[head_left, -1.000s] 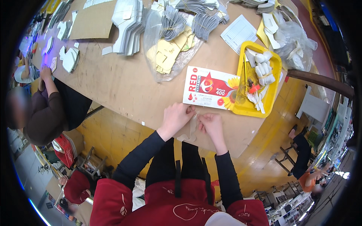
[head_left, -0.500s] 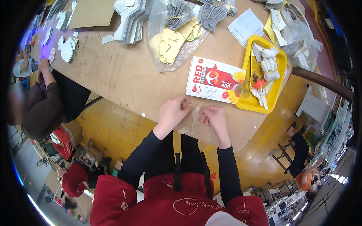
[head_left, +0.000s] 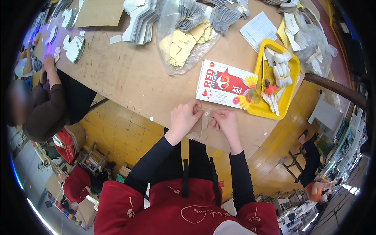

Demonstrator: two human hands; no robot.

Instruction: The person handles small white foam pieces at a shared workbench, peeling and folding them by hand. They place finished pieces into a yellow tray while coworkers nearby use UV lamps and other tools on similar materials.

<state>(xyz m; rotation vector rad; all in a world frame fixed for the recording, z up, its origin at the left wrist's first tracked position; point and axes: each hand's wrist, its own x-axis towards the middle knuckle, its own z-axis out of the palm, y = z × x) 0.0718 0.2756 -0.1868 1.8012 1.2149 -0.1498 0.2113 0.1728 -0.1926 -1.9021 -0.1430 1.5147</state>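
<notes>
My left hand [head_left: 185, 119] and my right hand [head_left: 227, 123] are close together above the near edge of the work table. Between them is a thin, pale beige cut piece [head_left: 205, 124], wavy in outline, with small white spots at its upper end. My left thumb and fingers pinch its upper left side. The right thumb and forefinger close on its upper right side, the other fingers curled in. Its lower end hangs near the table edge; its material is too small to tell. Just beyond my hands lies a white and red printed box [head_left: 223, 84].
A yellow tray [head_left: 288, 100] with white bundles and an orange-red item stands right of the box. Farther back are a plastic bag [head_left: 168, 66] of yellow and grey pieces, stacked grey-white cutouts [head_left: 137, 23], and a paper sheet [head_left: 258, 30]. Another person [head_left: 47, 102] works at far left.
My hands stay pinched around the pale piece, with only slight finger movement. The whole view has shifted a little, so table items appear slightly farther right.
</notes>
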